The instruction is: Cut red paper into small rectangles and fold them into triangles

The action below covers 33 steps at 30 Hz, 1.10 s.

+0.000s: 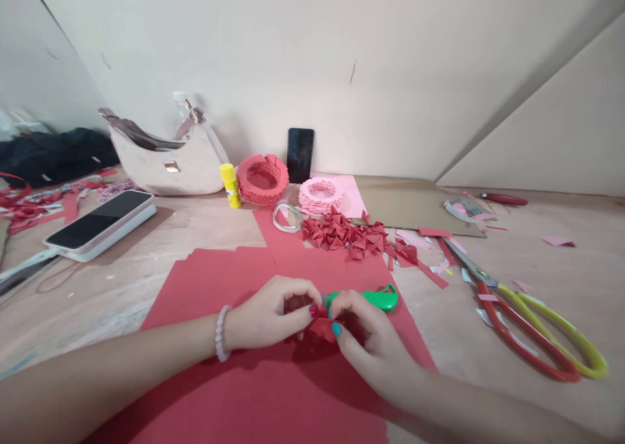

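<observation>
My left hand (273,314), with a beaded bracelet at its wrist, pinches the left side of a small folded red paper piece (322,330). On the right side of the same piece, my right hand (368,340) has its thumb and forefinger closed. Both hands are above large red paper sheets (234,392). A green-handled tool (383,299) lies just behind my right hand, partly hidden by it. Beyond the sheets is a pile of folded red paper pieces (346,234).
A red paper ring (263,193), a pink paper ring (319,204), a yellow glue stick (231,187) and an upright phone (299,154) stand behind. Large scissors (517,320) and paper scraps lie right. Another phone (102,222) and a handbag (168,170) are left.
</observation>
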{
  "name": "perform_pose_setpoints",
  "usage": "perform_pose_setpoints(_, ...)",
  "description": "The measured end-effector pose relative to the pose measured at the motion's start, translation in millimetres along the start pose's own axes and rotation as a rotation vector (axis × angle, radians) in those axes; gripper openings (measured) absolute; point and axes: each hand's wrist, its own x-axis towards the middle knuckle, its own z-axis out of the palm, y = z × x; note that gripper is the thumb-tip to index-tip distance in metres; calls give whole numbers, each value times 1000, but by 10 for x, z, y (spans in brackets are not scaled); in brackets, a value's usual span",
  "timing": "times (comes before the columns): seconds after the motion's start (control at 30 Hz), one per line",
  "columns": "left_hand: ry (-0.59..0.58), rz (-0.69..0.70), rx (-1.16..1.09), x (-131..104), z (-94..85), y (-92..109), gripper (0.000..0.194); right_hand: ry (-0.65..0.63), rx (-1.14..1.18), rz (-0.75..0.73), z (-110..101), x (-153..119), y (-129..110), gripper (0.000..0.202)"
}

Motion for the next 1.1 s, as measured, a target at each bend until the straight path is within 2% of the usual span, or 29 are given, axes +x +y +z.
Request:
perform_pose_setpoints(0.1, -5, 13, 34, 5, -2, 12, 14, -26, 1, 4, -27, -4, -25, 16)
perform_pose_setpoints(0.2, 50, 83, 211, 7, 4, 33, 15, -52, 47, 12, -54, -8, -47, 11)
perform_pose_setpoints(0.37, 149, 301, 551, -42, 19, 43, 15, -10, 67, 117, -33, 10, -48, 11)
perform_pose_setpoints(0.5, 139, 464, 722, -82, 29, 33, 16, -89, -44, 55, -12, 30, -56, 16)
perform_pose_setpoints(0.6, 177, 517, 813, -88, 32, 25, 16, -69, -116, 23, -23, 32, -73, 18)
perform_pose_setpoints(0.73, 267, 550, 846, -83, 22, 17, 16, -37, -141, 65, -34, 34, -80, 17)
perform_pose_setpoints(0.8, 298, 536, 834, -81, 9, 22, 16, -16, -133, 73, -39, 34, -77, 17)
perform_pose_setpoints(0.93, 344, 350, 716, -66, -26, 39, 16, 29, -64, 66, -72, 7, -56, 17)
perform_pose_setpoints(1.1, 249, 195, 484, -15, -47, 14, 18, -12, 285, 116, -112, -53, -9, 21)
